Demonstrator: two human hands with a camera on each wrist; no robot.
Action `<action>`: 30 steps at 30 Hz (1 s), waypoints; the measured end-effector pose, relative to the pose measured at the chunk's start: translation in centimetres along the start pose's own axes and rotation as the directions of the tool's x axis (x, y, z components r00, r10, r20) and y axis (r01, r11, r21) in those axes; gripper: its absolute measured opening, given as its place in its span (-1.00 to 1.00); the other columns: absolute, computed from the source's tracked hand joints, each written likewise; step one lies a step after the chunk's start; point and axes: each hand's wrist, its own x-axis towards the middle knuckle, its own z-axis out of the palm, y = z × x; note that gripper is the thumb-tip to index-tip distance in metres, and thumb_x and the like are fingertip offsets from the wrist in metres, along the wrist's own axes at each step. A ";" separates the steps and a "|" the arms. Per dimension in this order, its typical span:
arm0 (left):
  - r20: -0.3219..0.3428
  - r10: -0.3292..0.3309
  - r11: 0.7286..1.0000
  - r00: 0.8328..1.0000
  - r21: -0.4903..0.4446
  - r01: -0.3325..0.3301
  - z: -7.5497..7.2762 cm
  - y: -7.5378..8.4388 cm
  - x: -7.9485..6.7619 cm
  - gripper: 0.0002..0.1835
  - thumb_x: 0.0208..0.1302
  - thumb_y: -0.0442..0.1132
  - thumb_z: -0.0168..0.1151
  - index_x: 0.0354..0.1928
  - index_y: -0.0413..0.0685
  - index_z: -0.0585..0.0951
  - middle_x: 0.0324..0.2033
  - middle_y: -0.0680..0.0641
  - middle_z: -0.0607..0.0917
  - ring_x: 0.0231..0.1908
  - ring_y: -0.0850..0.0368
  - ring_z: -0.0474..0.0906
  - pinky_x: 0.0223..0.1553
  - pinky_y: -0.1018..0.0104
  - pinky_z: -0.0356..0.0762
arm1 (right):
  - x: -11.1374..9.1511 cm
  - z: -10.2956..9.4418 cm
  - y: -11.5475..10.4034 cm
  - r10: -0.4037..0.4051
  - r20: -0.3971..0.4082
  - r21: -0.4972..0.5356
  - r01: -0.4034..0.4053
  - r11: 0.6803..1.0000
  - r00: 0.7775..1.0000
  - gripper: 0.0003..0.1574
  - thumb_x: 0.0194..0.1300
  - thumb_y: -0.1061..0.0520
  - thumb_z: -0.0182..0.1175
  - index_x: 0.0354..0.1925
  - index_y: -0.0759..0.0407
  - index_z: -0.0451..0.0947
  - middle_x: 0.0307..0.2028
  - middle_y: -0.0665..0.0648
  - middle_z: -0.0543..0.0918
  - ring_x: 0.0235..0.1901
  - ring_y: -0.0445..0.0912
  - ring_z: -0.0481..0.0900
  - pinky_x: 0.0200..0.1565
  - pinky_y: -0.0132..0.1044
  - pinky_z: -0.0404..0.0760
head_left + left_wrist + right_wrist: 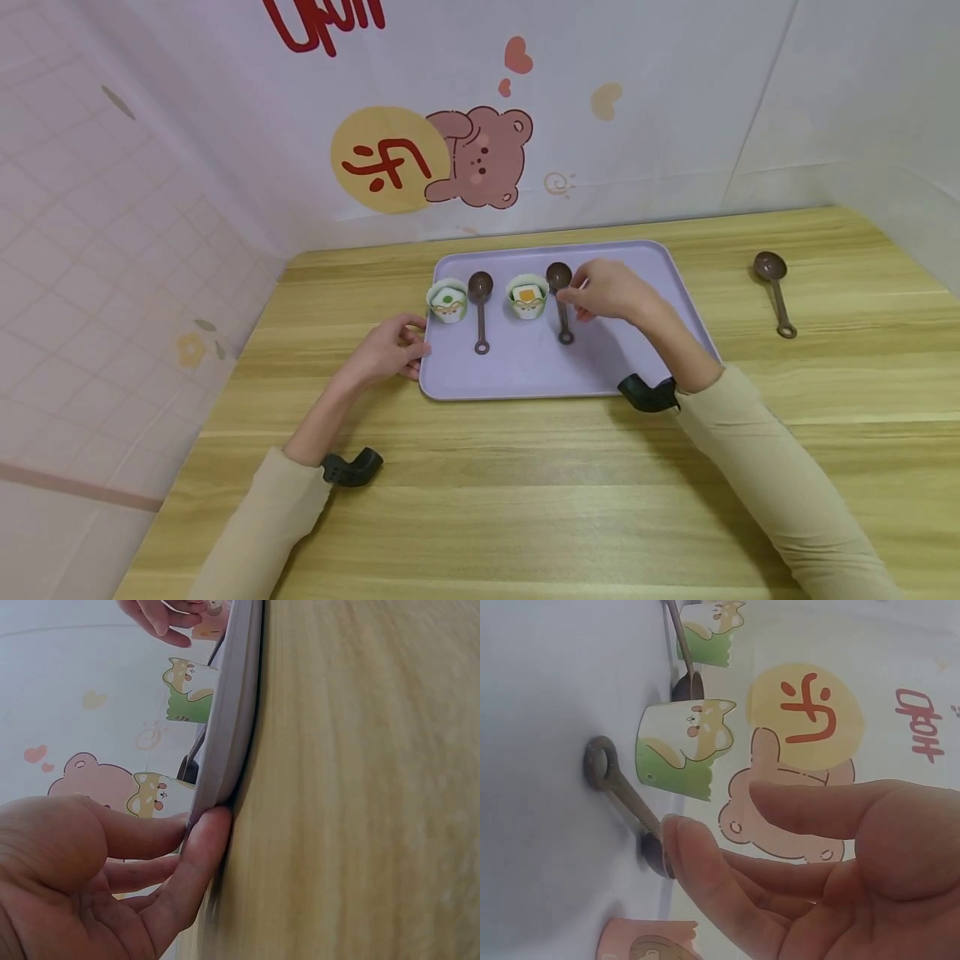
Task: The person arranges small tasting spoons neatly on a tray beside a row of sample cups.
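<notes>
My left hand [386, 350] pinches the left rim of a lilac tray [510, 375], thumb on top and a finger beneath, as the left wrist view shows. Over the tray's right half hovers my right hand [611, 290], thumb and fingers apart with nothing between them. Its fingertips are right by the handle of a brown measuring spoon [559, 275]. Left of that spoon stands a green dog-print paper cup [528, 310] with a white and orange square piece inside. Another brown spoon [481, 287] and a similar cup [448, 312] with a white and green piece sit further left.
A pink paper cup [646, 941] stands on the tray beyond the right spoon, hidden behind my right hand in the head view. One more brown spoon [771, 267] lies on the wooden table [525, 500] at right. A printed cloth wall [660, 167] rises behind.
</notes>
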 end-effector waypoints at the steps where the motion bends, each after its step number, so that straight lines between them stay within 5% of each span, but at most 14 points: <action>1: -0.001 -0.001 1.000 1.000 -0.002 0.001 0.0 0.0 0.0 -0.53 0.47 -0.45 0.12 0.35 -0.38 0.32 -0.13 -0.30 0.54 -0.48 0.11 0.62 -0.35 0.21 0.79 | -0.1 -0.1 0.0 -0.005 -0.002 0.000 0.005 1.000 1.000 -0.50 0.49 0.02 0.16 0.07 0.48 0.52 -0.40 0.17 0.75 -0.27 0.07 0.77 0.07 0.07 0.60; 18: 0.004 0.011 1.000 1.000 -0.015 -0.011 0.0 -0.2 0.3 -0.53 0.47 -0.44 0.13 0.35 -0.38 0.33 -0.15 -0.30 0.55 -0.49 0.11 0.62 -0.36 0.22 0.79 | -1.3 -0.4 0.1 -0.120 -0.082 -0.015 0.120 0.993 0.989 -0.58 0.47 0.07 0.17 0.05 0.42 0.54 -0.30 0.24 0.74 -0.30 0.08 0.76 -0.09 0.00 0.65; 30: 0.002 -0.003 1.000 1.000 -0.017 0.003 0.0 -0.4 0.2 -0.54 0.47 -0.45 0.12 0.34 -0.35 0.33 -0.14 -0.29 0.54 -0.47 0.09 0.61 -0.35 0.22 0.79 | -1.9 -0.7 1.4 -0.259 -0.191 -0.008 0.262 0.965 0.947 -0.72 0.46 0.16 0.17 -0.01 0.36 0.56 -0.39 0.16 0.73 -0.43 -0.04 0.70 -0.37 -0.36 0.61</action>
